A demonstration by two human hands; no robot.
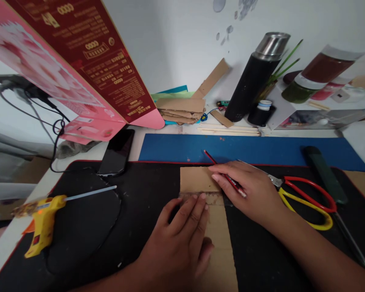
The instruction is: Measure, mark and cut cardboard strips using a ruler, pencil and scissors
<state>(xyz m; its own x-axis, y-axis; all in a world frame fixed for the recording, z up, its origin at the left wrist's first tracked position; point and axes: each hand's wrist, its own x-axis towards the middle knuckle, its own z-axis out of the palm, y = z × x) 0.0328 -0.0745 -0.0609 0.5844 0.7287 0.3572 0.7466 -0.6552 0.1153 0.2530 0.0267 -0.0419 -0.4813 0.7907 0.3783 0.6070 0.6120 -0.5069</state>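
Note:
A strip of brown cardboard [197, 180] lies lengthwise on the black mat [140, 190]. A ruler [214, 198] crosses it. My left hand [182, 239] lies flat on the ruler and the cardboard, fingers stretched out and pressing down. My right hand [249, 190] is closed on a red pencil [215, 164], whose tip end points away toward the blue sheet; the hand rests at the cardboard's right edge just above the ruler.
A yellow glue gun [42, 221] lies at the left of the mat, a phone [117, 152] behind it. Red-and-yellow scissors [307, 198] and a dark knife [325, 174] lie at the right. A blue sheet [246, 148], black flask [255, 77], cardboard scraps [181, 109] and pink box [79, 61] stand behind.

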